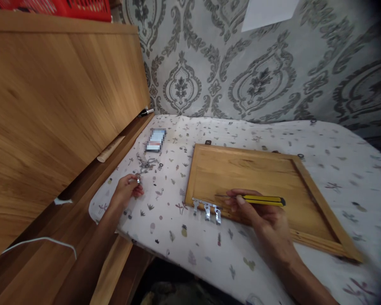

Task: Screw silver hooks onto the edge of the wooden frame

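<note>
My right hand (258, 212) is wrapped round a yellow and black screwdriver (263, 200), its thin shaft pointing left above a wooden framed panel (257, 173). Several shiny metal clips (207, 209) sit in a row along the panel's near left edge and stick out over the cloth. At the left, my left hand (129, 188) pinches a small shiny metal clip (139, 181) between its fingertips. Just beyond that hand lies a loose pile of metal pieces (147, 163) on the patterned cloth.
A phone (156, 140) rests on the table cloth (178, 169) behind the metal pile. Left of the table stands a large wooden cabinet (66, 93) with a red basket (85, 9) on top. A patterned wall (216, 63) closes off the back. A white cable (41, 239) hangs at lower left.
</note>
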Demonstrator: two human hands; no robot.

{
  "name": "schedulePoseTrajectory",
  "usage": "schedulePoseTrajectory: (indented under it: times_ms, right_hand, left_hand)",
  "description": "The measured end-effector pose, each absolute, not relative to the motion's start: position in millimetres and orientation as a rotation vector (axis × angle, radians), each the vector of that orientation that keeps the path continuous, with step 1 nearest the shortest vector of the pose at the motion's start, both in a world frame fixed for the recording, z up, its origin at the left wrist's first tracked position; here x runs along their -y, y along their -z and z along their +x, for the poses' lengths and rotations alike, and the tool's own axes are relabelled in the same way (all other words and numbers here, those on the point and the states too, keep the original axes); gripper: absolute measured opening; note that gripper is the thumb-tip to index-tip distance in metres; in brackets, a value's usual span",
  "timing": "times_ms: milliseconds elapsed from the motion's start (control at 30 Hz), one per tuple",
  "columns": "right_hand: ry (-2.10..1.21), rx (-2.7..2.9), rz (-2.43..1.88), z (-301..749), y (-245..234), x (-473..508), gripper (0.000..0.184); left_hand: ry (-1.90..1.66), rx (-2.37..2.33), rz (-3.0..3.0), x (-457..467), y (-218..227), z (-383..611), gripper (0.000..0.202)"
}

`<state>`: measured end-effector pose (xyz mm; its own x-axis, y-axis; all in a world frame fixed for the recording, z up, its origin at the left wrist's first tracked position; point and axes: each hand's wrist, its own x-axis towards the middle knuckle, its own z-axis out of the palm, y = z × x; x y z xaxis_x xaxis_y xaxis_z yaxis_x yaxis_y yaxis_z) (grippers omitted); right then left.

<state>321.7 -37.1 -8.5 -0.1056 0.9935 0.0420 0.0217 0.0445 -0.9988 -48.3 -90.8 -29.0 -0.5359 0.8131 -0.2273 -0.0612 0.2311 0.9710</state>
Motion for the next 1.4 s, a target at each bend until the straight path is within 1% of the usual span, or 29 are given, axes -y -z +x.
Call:
schedulePoseTrajectory:
  times_ms: [133, 333, 433, 667, 767, 867, 967, 1067, 1200, 1333, 1400]
  right_hand:
    - [-1.281, 1.307, -1.154, 321, 8, 38, 0.047]
    - [-1.27, 1.303, -1.125, 321, 9, 37, 0.047]
    - [-1.274, 1.295, -1.115, 321, 11, 37, 0.047]
    - [-1.248, 1.37, -1.07, 321, 11, 38, 0.044]
    - [-1.252, 1.355, -1.074, 319, 8, 40, 0.045]
    - [-1.188, 1.373, -1.038, 319, 7, 40, 0.045]
    - [-1.129, 1.356, -1.057, 322, 7, 39, 0.038]
    - [-1.144, 1.36, -1.024, 323, 3, 40, 0.033]
    - [-1.242, 1.378, -0.964, 322, -5, 48, 0.033]
    - [-1.306, 1.429, -0.948, 324, -9, 56, 0.029]
    - [-1.303, 1.472, -0.944, 327, -8, 58, 0.033]
  left_hand:
    - [-1.375, -1.742, 0.711, 90, 27, -48, 0.029]
    - [-1.323, -1.79, 0.833, 91, 24, -44, 0.034]
    - [-1.289, -1.844, 0.942, 93, 20, -37, 0.033]
    - [-1.194, -2.047, 1.366, 100, -2, 0, 0.012]
    - [-1.13, -2.082, 1.526, 99, -12, 20, 0.008]
    - [-1.033, -2.076, 1.698, 98, -19, 42, 0.009]
    - [-0.853, -2.121, 2.023, 96, -23, 65, 0.014]
    - [-0.726, -2.027, 2.235, 95, -28, 92, 0.017]
    - [-0.568, -1.894, 2.343, 93, -32, 123, 0.019]
    - [-0.461, -1.86, 2.395, 94, -32, 143, 0.018]
    - [-0.415, -1.842, 2.434, 94, -32, 150, 0.016]
